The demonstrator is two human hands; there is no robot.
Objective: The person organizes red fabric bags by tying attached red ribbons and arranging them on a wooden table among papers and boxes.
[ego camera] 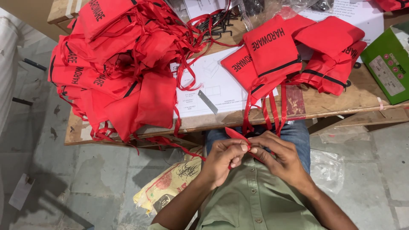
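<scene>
— Where are the hands?
— Close over the lap: left hand (223, 156) and right hand (279, 155), each grip pinched together on a red ribbon (237, 134) hanging from a red pouch (272, 53) on the bench (336, 100). Looks like knotting; the ends seem to need drawing tight.
— And beyond?
— Loose ribbons dangle beside it and could snag. Farther, a paper sheet (219, 87), a big pouch heap (110, 64), a green box (390, 64).
</scene>
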